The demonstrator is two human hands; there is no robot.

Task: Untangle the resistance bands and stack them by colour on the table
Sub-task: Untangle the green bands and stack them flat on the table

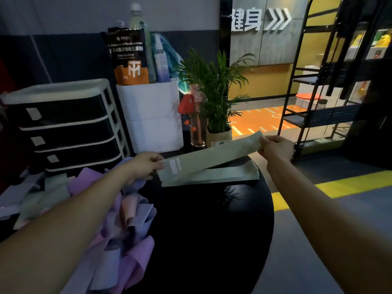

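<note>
**Stretching a green band above the green stack**

Holding a pale green resistance band point(212, 154) flat and taut between both hands, above the round black table point(201, 219). Left hand point(146, 165) pinching the near left end, thumb on top, fingers curled beneath. Right hand point(275, 148) gripping the far right end, raised higher, so the band slopes up to the right. Directly under it, a stack of green bands point(212, 177) lying flat on the tabletop, reaching close to the table's right rim. Left of the stack, a tangled heap of bands point(118, 219) in purple, pink, pale blue and green, spilling over the table's left and near edges. Bare glossy tabletop between heap and right rim, in front of the stack.

Crowding the back edge: a black-and-white drawer unit point(63, 126) with blank white labels, a white box point(152, 115), a clear bottle point(198, 132) and a potted palm point(216, 92). On the box, a black-and-orange pouch point(129, 56) printed with a large white "TM"-like logo; smaller text too blurred to read. White wall sign point(258, 19) reading "健身" followed by chevrons. Right of the table, open floor with a yellow stripe point(339, 187) and a black metal rack point(322, 85).
</note>
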